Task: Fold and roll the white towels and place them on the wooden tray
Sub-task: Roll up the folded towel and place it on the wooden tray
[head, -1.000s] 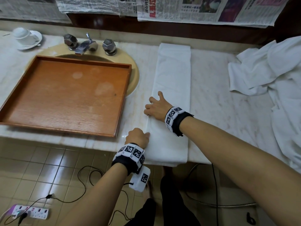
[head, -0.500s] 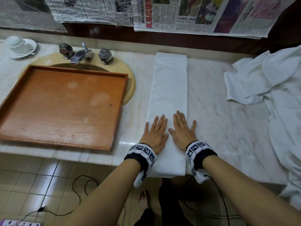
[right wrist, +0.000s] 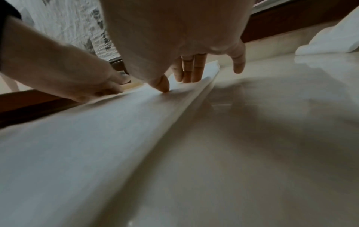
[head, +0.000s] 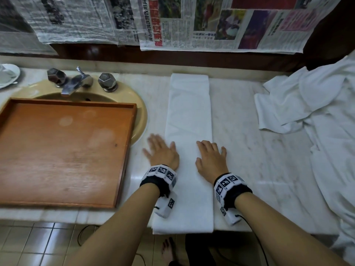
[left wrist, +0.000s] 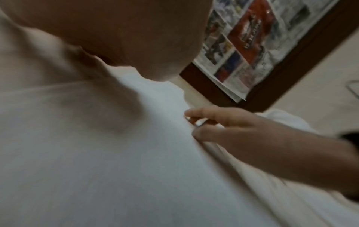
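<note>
A white towel (head: 189, 116) lies folded into a long narrow strip on the marble counter (head: 259, 156), running from the wall to the front edge. My left hand (head: 162, 150) lies flat with straight fingers over the strip's left edge, partly on the counter, and is blurred. My right hand (head: 211, 156) lies flat on the strip's right edge. In the right wrist view the right fingers (right wrist: 191, 69) press the towel (right wrist: 97, 138) with the left hand (right wrist: 64, 73) beside them. The wooden tray (head: 63, 150) sits over the sink at the left, holding nothing.
A heap of loose white towels (head: 317, 116) covers the counter's right side. A beige sink (head: 142, 116) with a chrome tap (head: 76, 83) lies under the tray. A cup and saucer (head: 7, 74) stand at the far left. Newspapers (head: 192, 22) hang on the wall.
Both hands lay flat side by side on the middle of the strip half a second ago. They have since slid apart to its left and right edges.
</note>
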Tool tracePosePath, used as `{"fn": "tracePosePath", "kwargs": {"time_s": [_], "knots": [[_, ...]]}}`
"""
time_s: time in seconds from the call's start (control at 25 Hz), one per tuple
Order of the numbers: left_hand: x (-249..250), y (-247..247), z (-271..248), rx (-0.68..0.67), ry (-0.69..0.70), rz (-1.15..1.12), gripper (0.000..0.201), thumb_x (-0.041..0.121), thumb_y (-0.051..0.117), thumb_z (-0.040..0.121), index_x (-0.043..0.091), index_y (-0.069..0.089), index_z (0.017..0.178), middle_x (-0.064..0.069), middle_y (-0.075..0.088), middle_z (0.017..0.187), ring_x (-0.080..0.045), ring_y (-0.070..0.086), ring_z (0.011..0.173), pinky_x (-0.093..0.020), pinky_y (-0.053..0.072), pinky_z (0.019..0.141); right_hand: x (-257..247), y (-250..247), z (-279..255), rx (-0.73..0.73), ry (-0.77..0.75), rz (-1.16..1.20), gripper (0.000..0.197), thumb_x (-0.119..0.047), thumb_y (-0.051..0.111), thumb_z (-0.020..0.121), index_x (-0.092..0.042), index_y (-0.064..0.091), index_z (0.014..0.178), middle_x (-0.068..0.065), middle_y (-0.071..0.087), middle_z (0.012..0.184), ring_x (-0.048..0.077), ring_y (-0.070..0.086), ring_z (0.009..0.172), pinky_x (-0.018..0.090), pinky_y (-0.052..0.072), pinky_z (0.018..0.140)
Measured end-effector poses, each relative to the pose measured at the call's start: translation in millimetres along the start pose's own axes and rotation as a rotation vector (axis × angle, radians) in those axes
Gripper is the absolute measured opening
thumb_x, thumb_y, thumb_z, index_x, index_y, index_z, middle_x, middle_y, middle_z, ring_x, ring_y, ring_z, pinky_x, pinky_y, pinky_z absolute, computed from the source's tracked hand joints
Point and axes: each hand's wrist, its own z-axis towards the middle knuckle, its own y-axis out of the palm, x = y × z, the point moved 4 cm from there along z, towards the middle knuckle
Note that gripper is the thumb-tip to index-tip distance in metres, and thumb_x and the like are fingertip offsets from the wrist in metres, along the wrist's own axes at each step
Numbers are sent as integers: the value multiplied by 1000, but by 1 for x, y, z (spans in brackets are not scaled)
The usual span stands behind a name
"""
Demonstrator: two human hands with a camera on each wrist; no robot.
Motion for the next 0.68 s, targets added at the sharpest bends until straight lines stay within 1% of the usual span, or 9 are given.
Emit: {"fn": "tracePosePath", "kwargs": {"time_s": [0.08,0.12,0.16,0.24,0.28,0.36,0.44,0.56,0.68], "knots": [[36,12,-3,-119,452,121,61,41,13,104,14,-9,154,-1,-20,160,-17,-17,148,-47,-10,119,1,-1,11,-62,31,-20,70,-39,46,88,-17,21,149,1,33,141,23,30,130,62,16,110],[44,17,0,-193,577,153,59,40,13,104,17,-8,155,2,-19,160,-15,-16,148,-47,-10,119,3,-2,15,-91,44,-28,75,-43,47,86,-16,19,150,2,33,140,24,29,130,63,14,110],[44,18,11,-227,566,160,58,39,13,105,18,-8,155,3,-18,161,-15,-15,148,-47,-10,119,5,-3,19,-118,54,-34,79,-46,47,84,-15,18,150,3,32,139,25,28,130,65,12,110],[26,2,36,-72,211,41,60,37,15,104,15,-10,154,0,-19,160,-16,-16,148,-47,-13,118,8,-4,23,-147,66,-54,82,-49,47,82,-14,18,150,3,33,136,25,28,129,68,8,110],[18,-6,43,-12,100,78,61,36,15,104,12,-11,153,-2,-21,160,-17,-17,148,-46,-14,117,7,-5,24,-137,65,-68,82,-48,46,81,-13,19,149,3,33,136,25,27,129,69,6,109],[22,-7,43,-31,302,261,61,35,16,105,12,-13,153,-1,-22,159,-17,-16,148,-44,-13,117,2,-4,24,-111,67,-71,82,-44,46,78,-10,21,148,6,27,142,26,21,136,72,-1,108],[30,0,42,-170,471,372,60,34,17,105,15,-14,153,3,-23,159,-13,-16,148,-42,-12,118,-2,-1,25,-149,75,-38,83,-40,43,82,-6,12,151,10,6,158,24,1,147,72,-12,106],[34,0,62,-175,455,415,60,33,18,105,17,-15,153,5,-24,159,-11,-17,147,-44,-11,118,3,4,37,-245,77,-17,78,-41,31,95,-6,-11,152,5,-25,159,17,-22,146,71,-15,106],[53,-10,91,-198,462,490,61,33,19,105,17,-15,153,4,-22,160,-12,-15,148,-46,-10,118,13,-2,72,-280,62,-22,75,-43,27,99,-9,-14,152,2,-28,158,15,-24,145,71,-12,107]]}}
